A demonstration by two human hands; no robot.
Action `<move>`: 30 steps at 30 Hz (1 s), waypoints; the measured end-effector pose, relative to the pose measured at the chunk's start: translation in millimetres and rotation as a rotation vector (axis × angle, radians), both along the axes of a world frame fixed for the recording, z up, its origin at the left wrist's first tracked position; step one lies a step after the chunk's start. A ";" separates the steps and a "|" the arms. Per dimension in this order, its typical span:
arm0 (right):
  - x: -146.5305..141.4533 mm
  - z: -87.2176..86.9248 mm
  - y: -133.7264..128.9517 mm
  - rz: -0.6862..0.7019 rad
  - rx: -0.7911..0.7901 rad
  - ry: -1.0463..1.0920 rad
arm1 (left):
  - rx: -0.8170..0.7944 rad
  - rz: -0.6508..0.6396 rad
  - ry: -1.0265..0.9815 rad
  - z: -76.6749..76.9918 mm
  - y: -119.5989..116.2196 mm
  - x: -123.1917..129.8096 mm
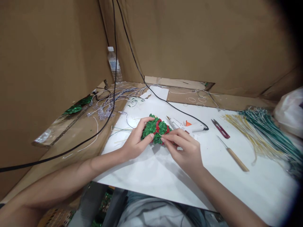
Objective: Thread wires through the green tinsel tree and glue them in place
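A green beaded piece [148, 128] with red bands is held between both hands, just above the middle of the white tabletop [142, 171]. The left hand [137, 140] grips its left side, thumb and fingers spread around it. The right hand [186, 145] has thumb and forefinger closed in a pinch at its front (whether anything thin sits between them is too small to tell).

Just beyond lies one white glue gun [176, 123], close to the right hand, with a bit of orange at its side. To the right are one pair of dark red snips [221, 129] and one wooden-handled awl [234, 156], then two spread bundles, yellow strands [248, 134] and green strands [272, 135]. One white plastic bag [290, 108] stands behind these; its contents cannot be made out.

Behind and left, a tangle of white wires [123, 94] ends in clear beads [105, 112], near one sheet of white paper [161, 92]. Two black cables hang down: one [129, 39] reaches the glue gun, the other [114, 34] crosses in front of one capped clear bottle [115, 64]. Below, at lower left, is part of a basket [55, 218].
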State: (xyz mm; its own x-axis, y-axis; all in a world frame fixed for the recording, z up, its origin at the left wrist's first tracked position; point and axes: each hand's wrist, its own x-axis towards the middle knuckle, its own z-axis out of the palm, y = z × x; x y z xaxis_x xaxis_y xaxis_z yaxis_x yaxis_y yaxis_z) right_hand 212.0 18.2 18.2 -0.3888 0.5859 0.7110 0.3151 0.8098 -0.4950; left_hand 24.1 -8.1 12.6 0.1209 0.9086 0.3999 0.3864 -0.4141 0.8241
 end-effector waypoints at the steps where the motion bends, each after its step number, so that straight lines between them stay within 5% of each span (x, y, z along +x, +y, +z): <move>1: 0.4 0.4 -0.2 -0.020 -0.005 0.003 | -0.007 0.001 -0.002 0.1 -0.2 0.2; 30: -2.7 -10.1 5.1 -0.080 0.210 -0.139 | -0.054 0.025 -0.076 -1.9 -0.1 1.0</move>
